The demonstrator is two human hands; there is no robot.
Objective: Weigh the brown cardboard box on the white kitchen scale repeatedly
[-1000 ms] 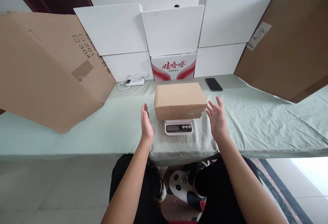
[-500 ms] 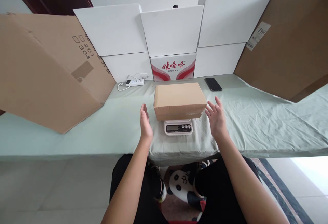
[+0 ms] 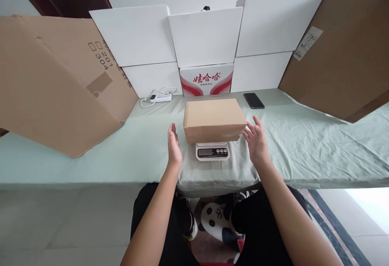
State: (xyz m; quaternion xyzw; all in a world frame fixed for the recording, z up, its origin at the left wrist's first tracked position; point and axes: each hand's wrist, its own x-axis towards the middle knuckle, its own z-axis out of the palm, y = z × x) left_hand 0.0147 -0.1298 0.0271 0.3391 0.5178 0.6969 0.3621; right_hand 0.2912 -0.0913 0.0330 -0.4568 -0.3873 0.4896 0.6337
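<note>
The left hand [image 3: 174,146] and right hand [image 3: 257,144], both spread open and gripping nothing, flank the box [image 3: 215,114], lying flat on the scale [image 3: 212,153], long axis running left-right.

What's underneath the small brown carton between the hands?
Under the carton is a white scale; its front, with a display and buttons, shows. The carton covers the rest, including any weighing surface.

1 small carton [image 3: 215,116], 1 scale [image 3: 212,152], 1 phone [image 3: 254,100], 6 white boxes [image 3: 206,37], 2 cardboard panels [image 3: 337,63]
</note>
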